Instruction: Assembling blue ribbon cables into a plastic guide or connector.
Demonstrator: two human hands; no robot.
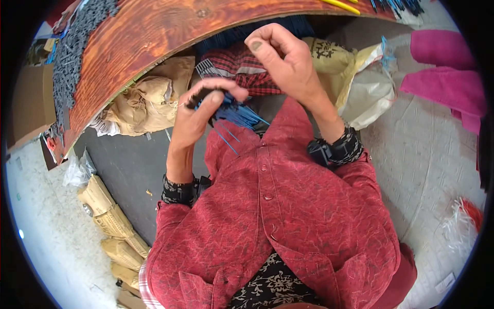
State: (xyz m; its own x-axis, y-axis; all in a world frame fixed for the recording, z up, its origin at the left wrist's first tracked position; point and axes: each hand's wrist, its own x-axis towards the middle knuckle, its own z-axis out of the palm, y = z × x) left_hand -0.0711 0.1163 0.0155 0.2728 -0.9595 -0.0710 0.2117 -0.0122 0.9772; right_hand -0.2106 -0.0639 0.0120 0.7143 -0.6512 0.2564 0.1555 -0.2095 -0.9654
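My left hand (198, 110) is curled, thumb toward the fingers, around a dark object (200, 96) whose kind I cannot make out. Just beyond its fingers, several thin grey prongs (207, 68) stick out. Below and beside that hand, a bunch of thin blue rods (239, 117) with dark ends lies over my lap, and a few reach onto my red jacket (247, 206). My right hand (288, 62) is raised farther right, near the table edge, with its fingers bent in and the thumb against them. Whatever may be between those fingertips is hidden.
A wooden table (154, 31) curves across the far side, bearing a heap of small grey parts (85, 46), yellow handles (340, 6) and more blue rods (396, 7). Around me are crumpled brown paper (149, 98), a pale sack (363, 85), pink cloth (442, 87) and brown packages (110, 216).
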